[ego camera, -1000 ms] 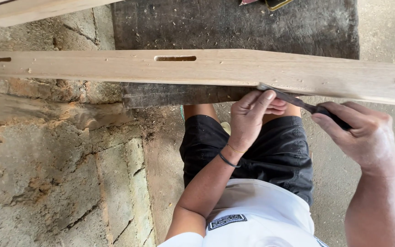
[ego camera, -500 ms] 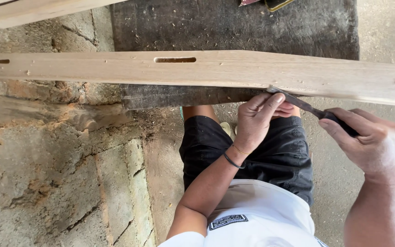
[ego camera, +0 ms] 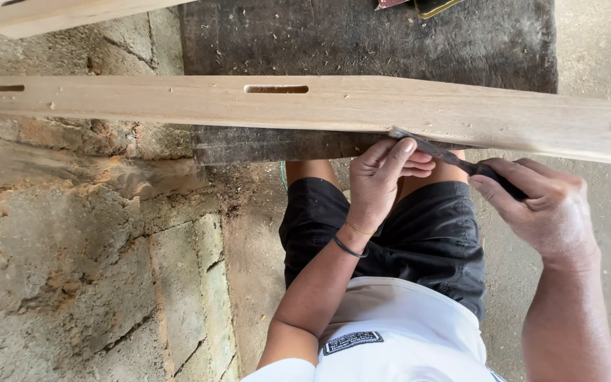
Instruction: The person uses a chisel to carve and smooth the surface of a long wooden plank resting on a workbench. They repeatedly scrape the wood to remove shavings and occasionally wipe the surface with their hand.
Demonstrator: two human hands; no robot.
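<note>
One long pale plank point(ego camera: 305, 106) with cut slots is laid across the dark surface point(ego camera: 362, 42), its edge directly above both hands so it can be worked. A dark chisel point(ego camera: 461, 164) is gripped by the closed right hand point(ego camera: 542, 209), while its blade is steadied against the plank edge by the left hand point(ego camera: 383, 180), fingers curled around it.

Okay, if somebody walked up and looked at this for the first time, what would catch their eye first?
Probably the long pale wooden plank running across the upper part of the view, with a narrow slot cut through it. Next, at the plank's near edge on the right, the left hand steadies a dark chisel that the right hand grips by its handle. Beneath the plank sits a dark, dusty bench.
</note>
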